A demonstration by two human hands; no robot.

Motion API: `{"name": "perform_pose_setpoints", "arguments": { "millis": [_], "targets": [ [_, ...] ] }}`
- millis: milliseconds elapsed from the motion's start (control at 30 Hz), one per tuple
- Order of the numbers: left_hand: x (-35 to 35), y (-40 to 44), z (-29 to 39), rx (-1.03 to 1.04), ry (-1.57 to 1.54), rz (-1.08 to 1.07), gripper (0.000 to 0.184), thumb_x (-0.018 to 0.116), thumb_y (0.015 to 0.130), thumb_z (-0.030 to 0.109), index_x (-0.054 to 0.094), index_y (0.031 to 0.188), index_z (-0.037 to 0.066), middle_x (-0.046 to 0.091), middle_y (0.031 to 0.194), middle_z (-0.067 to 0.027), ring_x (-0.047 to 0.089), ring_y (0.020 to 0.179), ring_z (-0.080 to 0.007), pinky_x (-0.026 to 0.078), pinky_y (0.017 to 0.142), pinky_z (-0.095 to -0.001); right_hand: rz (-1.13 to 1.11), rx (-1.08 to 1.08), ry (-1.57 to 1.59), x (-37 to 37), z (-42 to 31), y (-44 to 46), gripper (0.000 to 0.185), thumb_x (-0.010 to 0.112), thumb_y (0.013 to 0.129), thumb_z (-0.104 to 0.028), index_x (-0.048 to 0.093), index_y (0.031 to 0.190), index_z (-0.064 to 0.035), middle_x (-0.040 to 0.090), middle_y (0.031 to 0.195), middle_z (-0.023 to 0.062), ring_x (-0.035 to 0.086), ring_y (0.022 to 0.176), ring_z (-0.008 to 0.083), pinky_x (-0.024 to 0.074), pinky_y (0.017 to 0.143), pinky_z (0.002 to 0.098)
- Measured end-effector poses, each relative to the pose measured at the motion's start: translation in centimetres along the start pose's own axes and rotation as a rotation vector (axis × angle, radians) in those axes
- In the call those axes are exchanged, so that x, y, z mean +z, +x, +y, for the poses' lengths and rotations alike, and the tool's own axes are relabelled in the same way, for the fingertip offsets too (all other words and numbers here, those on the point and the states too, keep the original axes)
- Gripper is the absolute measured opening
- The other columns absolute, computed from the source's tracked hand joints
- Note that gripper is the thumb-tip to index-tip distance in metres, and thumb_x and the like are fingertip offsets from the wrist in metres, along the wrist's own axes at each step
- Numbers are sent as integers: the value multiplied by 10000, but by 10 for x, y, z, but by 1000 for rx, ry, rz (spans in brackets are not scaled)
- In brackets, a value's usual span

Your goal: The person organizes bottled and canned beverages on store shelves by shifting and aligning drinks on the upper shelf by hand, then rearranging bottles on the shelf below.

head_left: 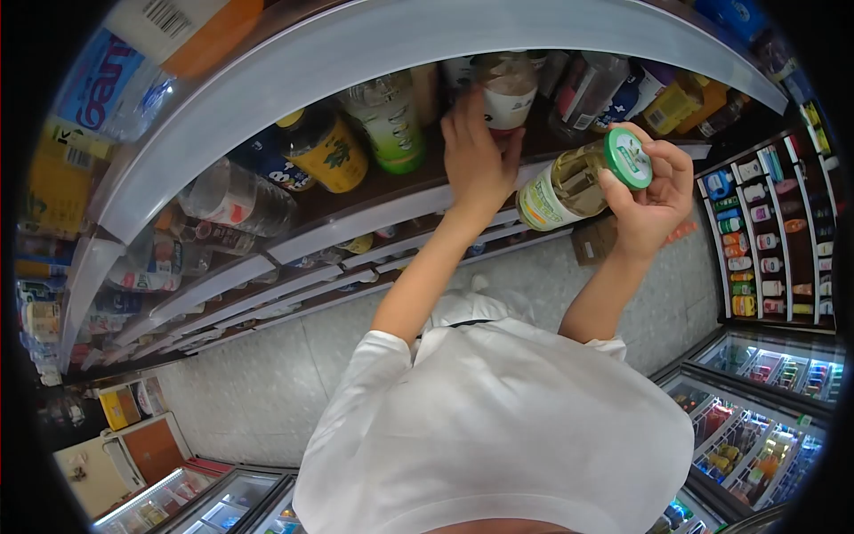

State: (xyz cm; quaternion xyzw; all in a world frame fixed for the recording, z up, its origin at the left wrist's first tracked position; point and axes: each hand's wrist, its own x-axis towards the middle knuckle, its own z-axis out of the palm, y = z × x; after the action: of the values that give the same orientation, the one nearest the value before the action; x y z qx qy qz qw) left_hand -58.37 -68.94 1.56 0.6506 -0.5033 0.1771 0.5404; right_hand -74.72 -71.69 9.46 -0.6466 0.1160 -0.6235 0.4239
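Note:
My right hand (pixel 654 182) holds a clear bottle (pixel 562 189) by its green lid (pixel 628 158). The bottle is tilted, has a green and white label, and hangs in front of the shelf edge. My left hand (pixel 480 151) reaches onto the shelf, its fingers apart, against a bottle with a white label (pixel 510 100). Left of that hand stand a bottle with a green label (pixel 387 125) and a dark bottle with a yellow label (pixel 325 153).
The curved shelf edge (pixel 427 40) above spans the view, with more shelves below. A cardboard box (pixel 594 242) is on the grey tiled floor (pixel 258 365). Stocked shelves (pixel 769 231) stand at the right. Lit glass-fronted coolers (pixel 747 436) are at the lower right and lower left.

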Motion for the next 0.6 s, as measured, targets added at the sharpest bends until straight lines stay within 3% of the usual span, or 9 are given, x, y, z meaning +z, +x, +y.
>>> {"name": "perform_pose_setpoints", "arguments": {
  "millis": [100,167,267,400,500,533,567,600],
  "targets": [
    [-13,-5,-3,0,15,39,823,747,740,158,267,1386,-15,415,1295,-247,427,1125,-418,383,939,-465,0,6,-4,3,2,-3,502,722,638,128,483,1059,-7,614,1077,221,621,932,204,518,831,297],
    [-15,-15,-5,-32,38,53,815,716,766,110,235,1412,-13,347,1358,-284,372,1217,-444,332,995,-493,41,23,-67,7,7,-3,476,727,650,127,497,1047,-2,615,1077,193,620,932,186,516,827,281],
    [-9,-24,-10,160,232,164,784,667,783,41,218,1422,-25,186,1468,-295,209,1345,-490,236,1057,-557,87,-20,-56,17,15,0,452,742,662,104,507,1033,-1,620,1049,161,620,918,168,516,806,260],
    [-13,-25,-14,194,136,145,767,650,793,46,218,1423,-30,203,1467,-281,202,1350,-481,218,1074,-541,196,-50,-65,33,23,7,419,760,670,80,529,1010,-3,629,984,112,624,856,138,508,729,220],
    [-20,-25,-14,215,86,105,787,666,804,120,210,1425,-35,203,1472,-270,175,1364,-467,177,1090,-541,169,-39,-85,43,27,14,412,768,671,67,539,1005,-6,628,952,88,619,830,120,489,684,195],
    [-20,-26,-15,215,64,108,778,677,804,199,250,1410,-36,237,1459,-271,197,1361,-460,173,1082,-568,187,-72,-45,52,27,19,385,782,665,44,558,973,-11,643,892,51,595,750,62,456,611,160],
    [-21,-26,-15,216,41,113,778,688,803,278,290,1394,-37,271,1446,-272,220,1358,-453,169,1075,-594,188,-74,-45,54,28,21,385,782,665,44,558,973,-11,643,892,51,595,750,62,456,611,160],
    [-20,-27,-14,218,40,114,778,688,803,278,290,1394,-37,271,1446,-272,220,1358,-453,169,1075,-594,165,-76,-156,55,30,23,368,791,658,27,568,947,-18,646,850,26,563,690,34,431,572,150]
  ]
}}
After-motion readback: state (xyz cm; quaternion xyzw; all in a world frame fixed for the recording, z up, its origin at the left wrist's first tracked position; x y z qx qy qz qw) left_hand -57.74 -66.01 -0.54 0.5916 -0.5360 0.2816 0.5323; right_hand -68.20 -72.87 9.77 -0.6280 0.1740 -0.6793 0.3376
